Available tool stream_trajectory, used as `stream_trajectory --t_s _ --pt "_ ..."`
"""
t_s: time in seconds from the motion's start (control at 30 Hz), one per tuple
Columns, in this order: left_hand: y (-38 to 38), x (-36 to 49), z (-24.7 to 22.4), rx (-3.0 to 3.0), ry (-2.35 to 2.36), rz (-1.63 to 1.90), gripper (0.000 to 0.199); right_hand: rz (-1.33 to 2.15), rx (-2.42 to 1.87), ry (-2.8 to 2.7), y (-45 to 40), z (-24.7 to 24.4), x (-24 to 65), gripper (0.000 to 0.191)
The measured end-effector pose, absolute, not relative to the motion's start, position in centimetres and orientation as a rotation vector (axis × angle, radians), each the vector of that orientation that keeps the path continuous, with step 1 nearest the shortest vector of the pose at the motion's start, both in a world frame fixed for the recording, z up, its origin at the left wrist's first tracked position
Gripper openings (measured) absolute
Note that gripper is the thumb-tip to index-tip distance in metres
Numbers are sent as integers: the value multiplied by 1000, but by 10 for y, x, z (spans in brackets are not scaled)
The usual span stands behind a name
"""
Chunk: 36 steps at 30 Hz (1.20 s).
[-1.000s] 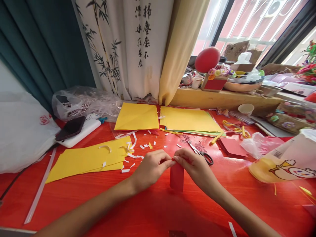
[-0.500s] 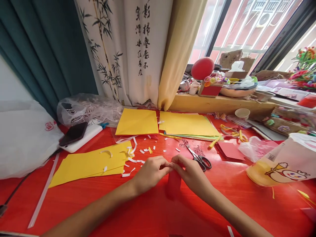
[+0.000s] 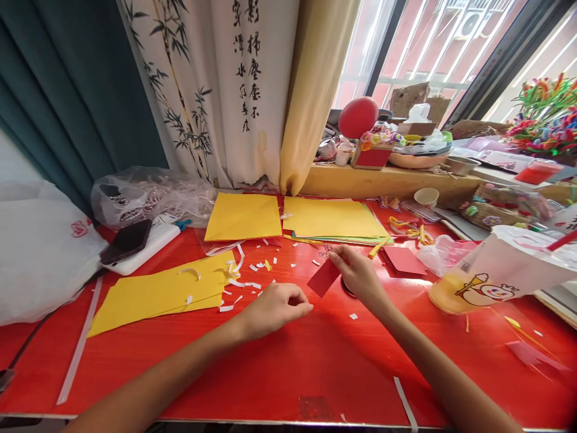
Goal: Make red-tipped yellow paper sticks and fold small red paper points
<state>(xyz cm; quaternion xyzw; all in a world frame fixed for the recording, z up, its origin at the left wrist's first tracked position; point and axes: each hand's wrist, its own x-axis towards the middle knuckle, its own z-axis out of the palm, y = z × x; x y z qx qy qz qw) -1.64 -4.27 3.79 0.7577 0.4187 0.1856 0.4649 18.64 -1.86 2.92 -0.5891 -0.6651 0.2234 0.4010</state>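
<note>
A small dark red paper piece (image 3: 323, 278) hangs from the fingertips of my right hand (image 3: 359, 275), which pinches it by its upper right corner. To the left and a little lower, my left hand (image 3: 276, 310) hovers over the red table (image 3: 252, 379); its thumb and forefinger curve toward each other with the tips close, and whether anything tiny is between them is too small to tell. Scissors (image 3: 347, 288) lie mostly hidden behind my right hand. White paper scraps (image 3: 232, 305) lie beyond my left hand, beside long yellow sheets (image 3: 157, 294).
Yellow paper stacks (image 3: 243, 216) lie at the back. A phone (image 3: 127, 242) rests on a white box at the left. On the right are red paper (image 3: 404, 260), a plastic bag (image 3: 444, 255) and a large drink cup (image 3: 496, 276). A white strip (image 3: 406, 403) lies near the front edge.
My hands, together before, are now apart. The right one has moved up and away with the red paper, covering the scissors; the left no longer touches it. The view has shifted slightly.
</note>
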Motion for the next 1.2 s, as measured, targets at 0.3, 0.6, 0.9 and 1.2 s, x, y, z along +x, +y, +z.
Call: stream_trajectory --t_s 0.3,0.6,0.9,1.2 --pt "-36 -19 36 1969 1104 647 29 1034 -1240 -1762 -44 22 150 23" --pt "-37 -18 38 1927 1074 651 25 1047 -1253 -1792 -47 32 153 27" --pt "-32 -20 26 1887 1061 491 31 720 -1437 -1944 -37 25 159 21" --pt "-24 -25 23 1911 1011 297 32 574 -1503 -1658 -2 22 204 27"
